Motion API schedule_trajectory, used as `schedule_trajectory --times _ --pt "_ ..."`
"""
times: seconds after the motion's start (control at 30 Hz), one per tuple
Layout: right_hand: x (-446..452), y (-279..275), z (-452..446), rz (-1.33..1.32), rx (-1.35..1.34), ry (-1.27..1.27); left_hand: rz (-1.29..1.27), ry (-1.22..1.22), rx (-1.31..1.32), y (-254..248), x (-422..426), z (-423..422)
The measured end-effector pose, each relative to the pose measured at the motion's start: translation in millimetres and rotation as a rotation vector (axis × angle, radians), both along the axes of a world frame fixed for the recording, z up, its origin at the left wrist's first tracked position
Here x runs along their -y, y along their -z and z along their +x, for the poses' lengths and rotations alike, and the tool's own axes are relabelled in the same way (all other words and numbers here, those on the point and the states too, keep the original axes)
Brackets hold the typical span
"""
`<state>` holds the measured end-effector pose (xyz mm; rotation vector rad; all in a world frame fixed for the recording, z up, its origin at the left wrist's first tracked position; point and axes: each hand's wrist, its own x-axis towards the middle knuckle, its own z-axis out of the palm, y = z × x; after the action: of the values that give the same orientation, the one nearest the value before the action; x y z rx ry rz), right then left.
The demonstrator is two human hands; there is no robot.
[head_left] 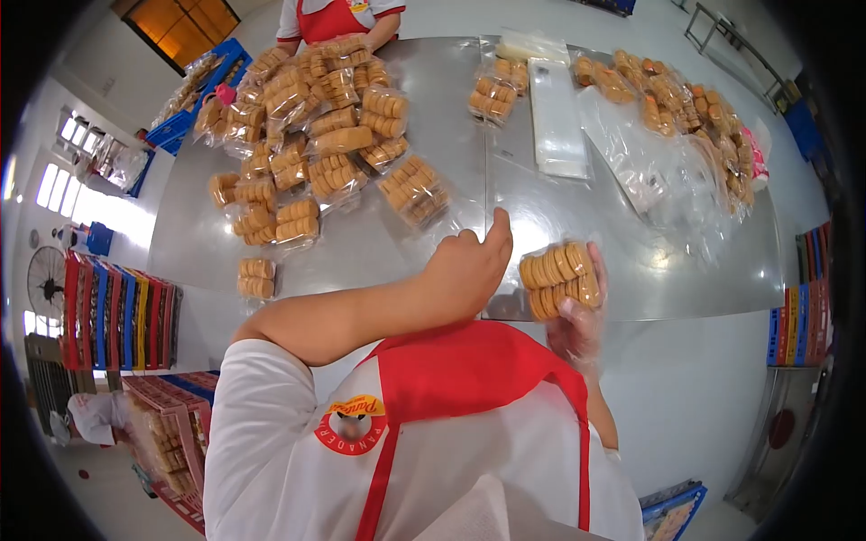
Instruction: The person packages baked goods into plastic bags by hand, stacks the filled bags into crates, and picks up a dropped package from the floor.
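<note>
Two rows of round, golden-brown biscuits [559, 278] are what I have in the right hand [582, 329], gloved in thin clear plastic, at the bench's near edge, right of the seam. I see that hand grasping them from the side, thumb against the lower row and fingers behind. Whether film covers them, I cannot tell. My left hand [465, 270], bare, hovers over the near edge with one finger extended; its palm is turned away, so I cannot tell whether it pinches anything.

For a good hold, I would keep both rows level and spread light pressure along their length, since a squeeze at one point could crack a biscuit or buckle the row. I would also bring my left hand's support to the free end.

Beyond my hands, a flat stack of clear plastic bags [559, 126] lies toward the far edge of the shiny steel bench [379, 261]. Clear-bagged biscuit packs [338, 176] heap toward the far left corner.

On my red cloth apron [460, 370], the round red-and-yellow logo [350, 426] shows upside down: I read "PANADER" and part of "Panta". The co-worker's yellow badge [358, 5] is too small to read.
</note>
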<state>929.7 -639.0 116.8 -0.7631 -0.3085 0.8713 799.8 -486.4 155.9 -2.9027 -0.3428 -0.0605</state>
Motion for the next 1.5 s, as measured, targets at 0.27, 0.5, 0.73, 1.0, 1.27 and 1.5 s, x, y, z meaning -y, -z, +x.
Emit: schedule_trajectory --times 0.27,0.5,0.73,1.0,1.27,1.5 --pt "-36.6 45.4 -2.0 0.052 0.239 0.006 -0.452 0.085 0.24 2.2 -38.6 3.4" --pt "-62.3 73.2 3.8 -0.081 0.506 -0.163 -0.648 0.039 0.184 2.3 -29.7 3.6" --pt "-83.3 25.4 -11.1 -0.27 0.089 -0.402 -0.807 -0.168 0.256 40.6 -11.5 46.5" --pt "-95.2 34.3 5.1 -0.319 0.328 -0.378 -0.217 -0.113 0.845 72.9 -18.8 3.5" --pt "-111.4 26.5 10.3 -0.338 0.491 -0.406 -0.173 -0.127 0.988 82.3 -5.9 -11.7" --pt "-107.9 17.3 17.1 -0.335 0.538 -0.391 -0.124 -0.148 0.943 62.6 0.7 -10.3"
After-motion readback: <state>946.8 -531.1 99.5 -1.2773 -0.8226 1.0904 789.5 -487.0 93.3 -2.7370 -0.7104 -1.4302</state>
